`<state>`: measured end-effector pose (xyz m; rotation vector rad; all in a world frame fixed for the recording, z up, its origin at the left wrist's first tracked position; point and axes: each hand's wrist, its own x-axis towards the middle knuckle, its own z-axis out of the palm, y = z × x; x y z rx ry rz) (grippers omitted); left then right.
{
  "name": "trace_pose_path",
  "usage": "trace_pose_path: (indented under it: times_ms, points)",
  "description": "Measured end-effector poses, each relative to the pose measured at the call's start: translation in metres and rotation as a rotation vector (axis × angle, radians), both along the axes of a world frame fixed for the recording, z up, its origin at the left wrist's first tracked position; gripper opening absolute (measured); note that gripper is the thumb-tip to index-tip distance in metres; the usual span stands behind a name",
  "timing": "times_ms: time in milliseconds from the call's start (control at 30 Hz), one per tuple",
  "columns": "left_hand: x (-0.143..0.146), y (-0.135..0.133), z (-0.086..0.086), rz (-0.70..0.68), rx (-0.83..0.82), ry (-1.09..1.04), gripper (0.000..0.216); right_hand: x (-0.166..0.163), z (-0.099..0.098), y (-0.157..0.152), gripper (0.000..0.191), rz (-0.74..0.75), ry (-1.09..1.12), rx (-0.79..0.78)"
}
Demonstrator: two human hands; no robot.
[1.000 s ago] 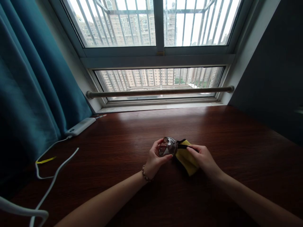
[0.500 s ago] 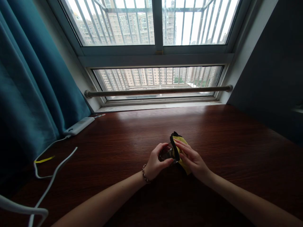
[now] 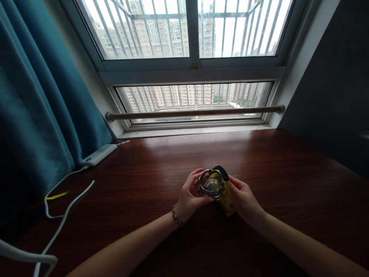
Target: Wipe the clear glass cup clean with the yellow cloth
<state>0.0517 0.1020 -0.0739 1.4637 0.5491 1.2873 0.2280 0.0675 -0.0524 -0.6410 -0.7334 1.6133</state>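
Note:
My left hand (image 3: 190,193), a bracelet at its wrist, is closed around the left side of a small clear glass bowl (image 3: 212,184). The bowl's thick, wavy rim tilts up toward me, so I look into its inside. Against the bowl's right side sits a yellow cloth with black edging (image 3: 227,200). My right hand (image 3: 243,196) grips that cloth from the right, its fingers partly hidden behind it. Both things are held just above the wooden surface.
A dark red-brown wooden surface (image 3: 161,154) spreads below the window. At left lie a white power strip (image 3: 99,154), white cables (image 3: 69,209) and a yellow tie (image 3: 59,195). A blue curtain (image 3: 52,96) hangs there. A metal bar (image 3: 196,112) crosses the window.
The bowl has turned so its open top faces me. The cloth, which was over its right part, is now behind and to its right. My right hand has moved slightly right.

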Motion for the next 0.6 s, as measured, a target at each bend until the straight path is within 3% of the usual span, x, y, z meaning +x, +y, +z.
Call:
trace_pose_path:
  times_ms: [167,300,433,500,600]
  points:
    - [-0.004,-0.002,0.010,-0.021,-0.182,0.047,0.059,0.001,0.002,0.000,0.042,-0.023,0.015,-0.076]
    - [-0.003,-0.006,0.008,-0.018,-0.200,-0.022,0.051,0.004,-0.003,0.000,0.045,-0.025,-0.105,0.008]
    - [0.001,-0.009,0.000,-0.127,-0.153,-0.043,0.088,0.004,-0.006,-0.003,0.047,-0.043,-0.246,0.038]
    - [0.001,-0.011,-0.001,-0.084,-0.141,0.019,0.101,0.002,-0.004,-0.006,0.043,-0.057,-0.329,0.046]
    - [0.000,-0.010,0.001,0.047,-0.122,0.142,0.095,0.000,0.001,-0.010,0.038,-0.075,-0.388,0.046]
